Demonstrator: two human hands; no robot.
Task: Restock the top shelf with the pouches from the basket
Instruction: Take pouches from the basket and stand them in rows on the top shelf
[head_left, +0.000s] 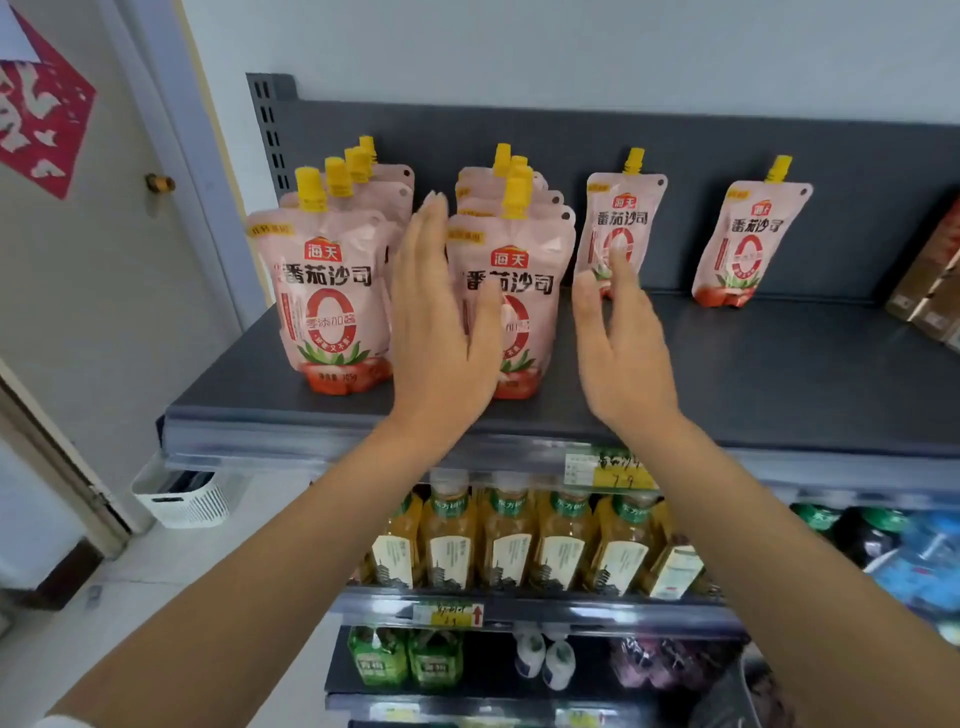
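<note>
2 bare grips reach over the top shelf (779, 374), both open with fingers straight and holding nothing. The left grip (441, 332) stands edge-on in the gap between 2 files of pouches. The left file (327, 306), about 4 deep, is just beside its outer side. The middle file (519, 260), also about 4 deep, is just beside its palm, and the thumb crosses the front pouch's face. The right grip (623, 353) stands on the other side of that middle file with its palm turned toward it, so the file sits between the 2 palms. Motion blur hides whether either palm actually touches it. Beyond the right grip's fingertips a single pouch (626, 213) stands against the back panel, and another lone pouch (753, 239) stands well off to that grip's outer side. Every pouch is upright, long axis vertical, yellow cap up, while the file itself runs front to back, away from the wrists. The likely next move, squaring the file, turns on this: it means pressing inward from both sides along its depth, and both grips look equally near. The basket (182, 499) lies far below and outward of the left grip, on the floor, its contents hidden.
</note>
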